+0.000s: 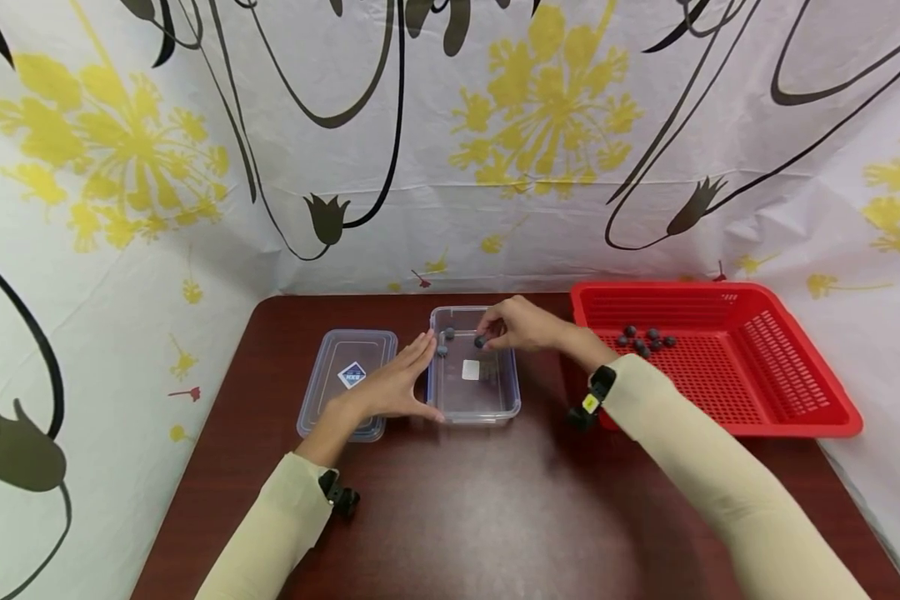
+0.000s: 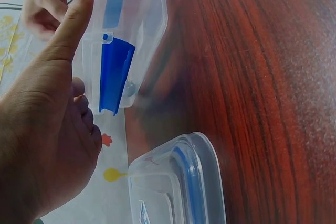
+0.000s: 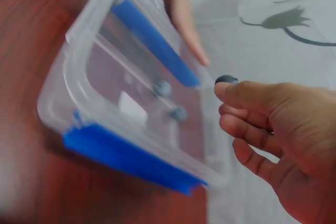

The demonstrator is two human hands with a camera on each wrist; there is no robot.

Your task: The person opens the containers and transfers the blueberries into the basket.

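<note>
A clear plastic container (image 1: pixel 487 400) with blue side clips stands on the table, and two blueberries (image 3: pixel 178 113) lie inside it beside a white label. Over its far right part, my right hand (image 1: pixel 521 325) pinches one blueberry (image 3: pixel 226 79) between thumb and fingertips. My left hand (image 1: pixel 393 385) is spread along the container's left side, fingers fairly straight, thumb by the near left corner. Several more blueberries (image 1: pixel 642 352) sit in a red basket (image 1: pixel 735 392) on the right. In the right wrist view the left hand is partly hidden behind the container.
A clear lid (image 1: pixel 318 392) with a blue and white sticker lies left of the container, partly under my left forearm. The dark wooden table (image 1: pixel 450 517) meets a patterned cloth wall (image 1: pixel 360 267) at the back. The red basket stands near the table's right edge.
</note>
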